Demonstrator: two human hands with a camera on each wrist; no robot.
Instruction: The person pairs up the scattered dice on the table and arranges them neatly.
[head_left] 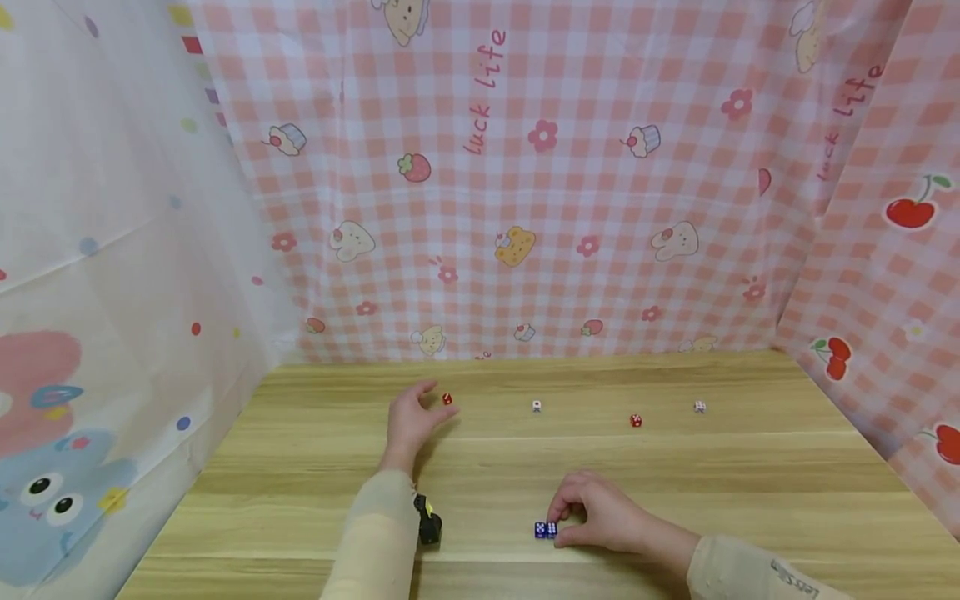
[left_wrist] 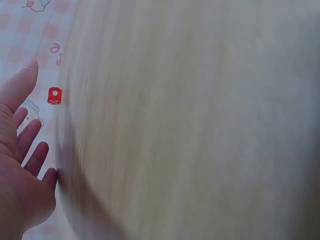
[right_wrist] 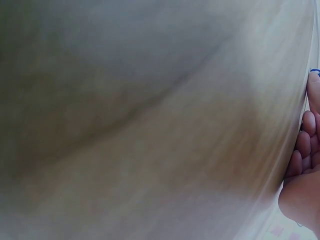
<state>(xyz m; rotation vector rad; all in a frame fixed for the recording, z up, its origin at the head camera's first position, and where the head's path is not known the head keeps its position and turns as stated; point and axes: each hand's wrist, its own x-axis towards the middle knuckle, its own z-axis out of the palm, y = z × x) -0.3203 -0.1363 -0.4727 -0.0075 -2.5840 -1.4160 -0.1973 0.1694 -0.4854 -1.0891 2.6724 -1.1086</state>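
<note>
Your sleeves [head_left: 372,537] lie nearest. Your right hand [head_left: 603,517] pinches a blue die [head_left: 552,530], with a second blue die [head_left: 540,530] at its nine o'clock. Toward eleven o'clock, your left hand [head_left: 412,421], fingers parted, holds nothing beside a red die [head_left: 447,399].

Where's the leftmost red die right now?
In the head view, the red die lies left of centre toward the far edge of the table, beside the left hand, with a white die next along to its right.
</note>
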